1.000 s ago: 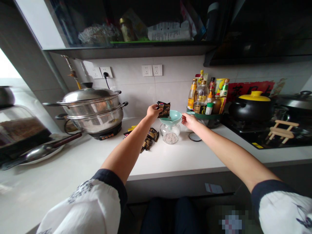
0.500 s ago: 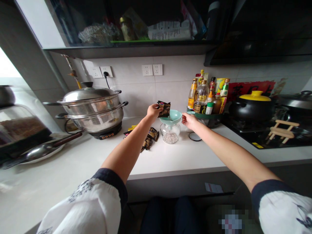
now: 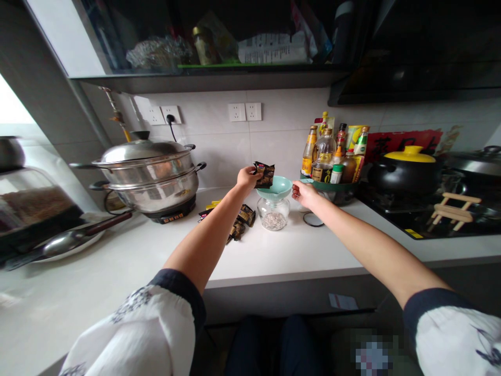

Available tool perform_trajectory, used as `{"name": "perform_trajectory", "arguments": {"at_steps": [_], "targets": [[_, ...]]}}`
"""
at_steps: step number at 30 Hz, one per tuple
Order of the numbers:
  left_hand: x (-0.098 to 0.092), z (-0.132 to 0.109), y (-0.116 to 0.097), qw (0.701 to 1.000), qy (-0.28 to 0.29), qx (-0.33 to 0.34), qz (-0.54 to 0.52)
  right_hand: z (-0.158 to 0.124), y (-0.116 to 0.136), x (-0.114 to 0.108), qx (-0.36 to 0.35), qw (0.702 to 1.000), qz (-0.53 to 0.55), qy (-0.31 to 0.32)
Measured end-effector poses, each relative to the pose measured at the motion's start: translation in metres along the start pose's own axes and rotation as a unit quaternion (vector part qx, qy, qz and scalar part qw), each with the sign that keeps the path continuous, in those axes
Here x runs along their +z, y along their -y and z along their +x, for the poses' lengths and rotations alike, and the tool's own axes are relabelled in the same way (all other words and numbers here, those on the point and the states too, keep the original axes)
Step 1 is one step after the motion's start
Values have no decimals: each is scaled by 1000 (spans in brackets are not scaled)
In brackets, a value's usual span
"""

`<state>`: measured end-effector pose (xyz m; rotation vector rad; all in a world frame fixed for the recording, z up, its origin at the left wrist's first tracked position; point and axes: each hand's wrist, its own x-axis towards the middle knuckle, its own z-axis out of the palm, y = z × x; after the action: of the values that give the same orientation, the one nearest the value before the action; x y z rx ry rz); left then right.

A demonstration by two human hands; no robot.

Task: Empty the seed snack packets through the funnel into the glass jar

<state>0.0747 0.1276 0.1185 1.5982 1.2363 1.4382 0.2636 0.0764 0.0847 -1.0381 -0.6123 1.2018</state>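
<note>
My left hand point(image 3: 247, 178) is closed on a small black packet point(image 3: 265, 175), tilted over the left side of a mint-green funnel point(image 3: 281, 188). The funnel sits in the mouth of a clear glass jar point(image 3: 263, 211), which has pale flaky bits point(image 3: 275, 221) at its bottom. At the funnel's right, my right hand point(image 3: 304, 194) is closed on its handle. Several more dark packets point(image 3: 246, 215) lie on the counter left of the jar, partly behind my left forearm. A thin dark ring point(image 3: 313, 220) lies to the jar's right.
A steel steamer pot point(image 3: 152, 180) stands at the left, near a ladle point(image 3: 66, 244) on a plate. Bottles point(image 3: 324, 151) crowd a dark green holder at the back right. Beyond are a black pot with a yellow lid point(image 3: 410, 154) and a small wooden stool-like stand point(image 3: 454, 210) by the stove.
The packet in my left hand has shifted and turned slightly over the funnel. My right hand and the jar stay in place.
</note>
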Motion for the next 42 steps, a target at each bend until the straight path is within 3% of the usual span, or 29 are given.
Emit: {"name": "perform_trajectory", "arguments": {"at_steps": [13, 23, 33, 42], "targets": [[1, 0, -2, 1000, 7, -6, 7, -3, 1, 1, -2, 1000, 0, -2], [-2, -3, -3, 997, 0, 33, 66, -1, 0, 1, 0, 1000, 1, -1], [-4, -7, -10, 999, 26, -9, 36, -3, 2, 1, 5, 1000, 4, 6], [-3, -10, -14, 994, 11, 13, 104, -1, 2, 0, 3, 1000, 0, 5]]}}
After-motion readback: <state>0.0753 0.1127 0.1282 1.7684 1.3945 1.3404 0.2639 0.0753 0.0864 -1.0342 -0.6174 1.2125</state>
